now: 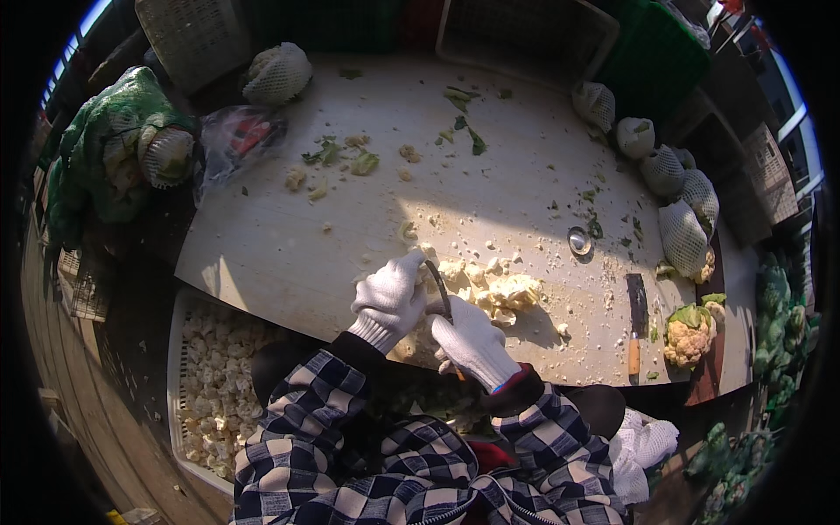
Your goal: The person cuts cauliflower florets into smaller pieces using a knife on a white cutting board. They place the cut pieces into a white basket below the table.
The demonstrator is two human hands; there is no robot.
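Observation:
Both of my hands wear white knit gloves and meet over the near edge of a white tabletop [295,243]. My right hand [474,338] grips a curved-blade knife [438,283]; a bit of its orange handle shows below the fist. The blade arcs up against my left hand [392,295]. Its fingers are closed around a cauliflower piece [428,251], mostly hidden by the glove. Just right of the blade, cut cauliflower florets [515,292] lie in a sunlit heap, with crumbs scattered around them.
A cleaver [635,315], a small metal bowl [579,241] and a leafy cauliflower [689,335] lie at right. Net-wrapped cauliflowers [682,236] line the right edge. A white crate [176,394] of florets stands below left. A green mesh sack [98,151] sits far left.

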